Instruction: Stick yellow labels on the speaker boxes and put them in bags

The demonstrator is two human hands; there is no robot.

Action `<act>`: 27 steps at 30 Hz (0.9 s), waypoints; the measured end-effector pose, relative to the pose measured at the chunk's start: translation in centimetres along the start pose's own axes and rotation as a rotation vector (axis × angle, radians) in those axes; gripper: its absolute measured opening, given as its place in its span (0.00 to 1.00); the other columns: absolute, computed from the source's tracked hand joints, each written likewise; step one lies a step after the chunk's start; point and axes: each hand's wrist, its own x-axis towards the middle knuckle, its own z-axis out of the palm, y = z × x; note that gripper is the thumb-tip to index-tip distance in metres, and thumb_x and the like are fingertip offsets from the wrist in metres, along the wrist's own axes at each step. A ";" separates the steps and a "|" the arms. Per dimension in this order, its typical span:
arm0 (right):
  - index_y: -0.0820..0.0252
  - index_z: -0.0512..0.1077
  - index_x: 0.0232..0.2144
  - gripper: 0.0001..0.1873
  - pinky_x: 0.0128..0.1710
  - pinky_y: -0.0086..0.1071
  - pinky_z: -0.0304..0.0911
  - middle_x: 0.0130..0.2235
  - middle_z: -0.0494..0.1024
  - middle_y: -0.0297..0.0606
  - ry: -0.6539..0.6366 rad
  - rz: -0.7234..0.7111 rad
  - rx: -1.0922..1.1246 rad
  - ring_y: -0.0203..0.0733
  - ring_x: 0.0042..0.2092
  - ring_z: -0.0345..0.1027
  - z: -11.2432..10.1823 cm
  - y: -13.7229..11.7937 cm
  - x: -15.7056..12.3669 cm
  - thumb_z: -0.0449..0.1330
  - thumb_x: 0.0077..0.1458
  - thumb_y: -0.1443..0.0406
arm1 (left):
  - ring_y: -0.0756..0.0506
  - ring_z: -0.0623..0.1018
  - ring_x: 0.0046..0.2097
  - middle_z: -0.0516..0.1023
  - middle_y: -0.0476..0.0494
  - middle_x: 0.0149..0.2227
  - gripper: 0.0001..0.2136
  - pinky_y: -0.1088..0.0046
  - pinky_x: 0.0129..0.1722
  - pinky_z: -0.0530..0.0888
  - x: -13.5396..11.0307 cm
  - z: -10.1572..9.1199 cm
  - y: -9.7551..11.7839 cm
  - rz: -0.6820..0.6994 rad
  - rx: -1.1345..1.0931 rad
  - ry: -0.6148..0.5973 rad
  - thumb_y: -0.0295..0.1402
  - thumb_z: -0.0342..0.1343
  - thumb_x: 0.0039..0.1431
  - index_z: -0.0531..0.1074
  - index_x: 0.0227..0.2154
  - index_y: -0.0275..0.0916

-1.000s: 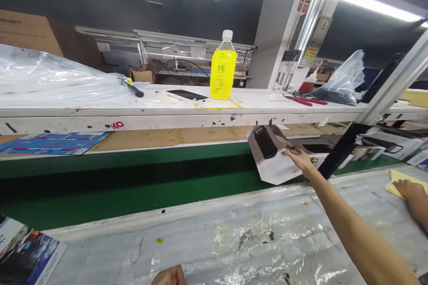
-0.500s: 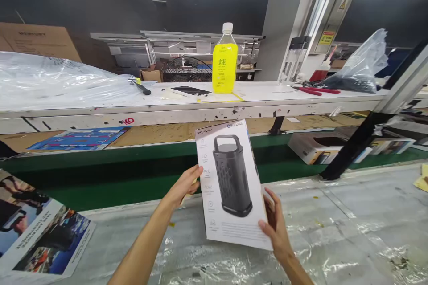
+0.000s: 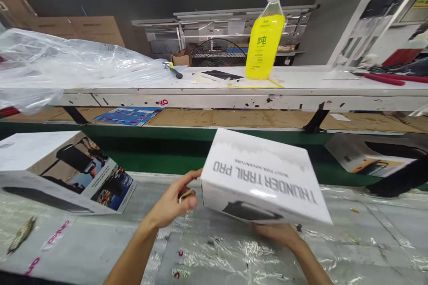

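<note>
A white speaker box (image 3: 261,173) is lifted and tilted over the bench, its side printed "THUNDER TRAIL PRO" facing up. My right hand (image 3: 279,234) holds it from below, the fingers mostly hidden under it. Beside the box's left end is my left hand (image 3: 172,200), fingers curled. A small tan piece (image 3: 186,195), its kind unclear, shows between thumb and fingers. The index fingertip is at the box's corner; whether it touches I cannot tell. Another speaker box (image 3: 70,173), with outdoor photos on its side, lies on the bench to the left.
Plastic film covers the bench (image 3: 214,254). Behind it runs a white shelf (image 3: 207,100) holding a bottle of yellow liquid (image 3: 265,46), clear plastic sheeting (image 3: 83,64) and red-handled pliers (image 3: 384,79). Another box (image 3: 377,153) lies at right beside a black post (image 3: 397,178).
The box has been turned from its speaker-picture face to its lettered side. My right hand has gone underneath, and my left hand has loosened from its edge. The view has swung left.
</note>
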 end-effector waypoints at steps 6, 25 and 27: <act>0.55 0.76 0.52 0.37 0.62 0.63 0.62 0.56 0.78 0.49 -0.082 0.048 -0.038 0.66 0.62 0.68 0.8 -2.7 1.7 0.76 0.37 0.65 | 0.55 0.55 0.18 0.76 0.42 0.33 0.22 0.71 0.22 0.50 2.8 -2.5 6.7 0.473 -0.306 0.280 0.47 0.46 0.62 0.77 0.32 0.34; 0.53 0.72 0.54 0.38 0.53 0.54 0.74 0.53 0.82 0.44 0.291 0.179 0.305 0.63 0.53 0.77 2.3 -5.3 0.6 0.71 0.43 0.46 | 0.51 0.48 0.24 0.49 0.57 0.18 0.30 0.71 0.25 0.47 -1.5 0.4 -8.2 -0.158 -0.115 -0.013 0.58 0.56 0.63 0.80 0.53 0.35; 0.55 0.75 0.51 0.31 0.52 0.54 0.76 0.51 0.84 0.45 0.255 0.302 0.372 0.63 0.51 0.79 1.9 -6.2 -0.4 0.66 0.50 0.45 | 0.51 0.49 0.22 0.53 0.56 0.16 0.30 0.71 0.24 0.49 -1.6 0.4 -7.7 -0.139 -0.102 -0.062 0.55 0.55 0.65 0.78 0.58 0.37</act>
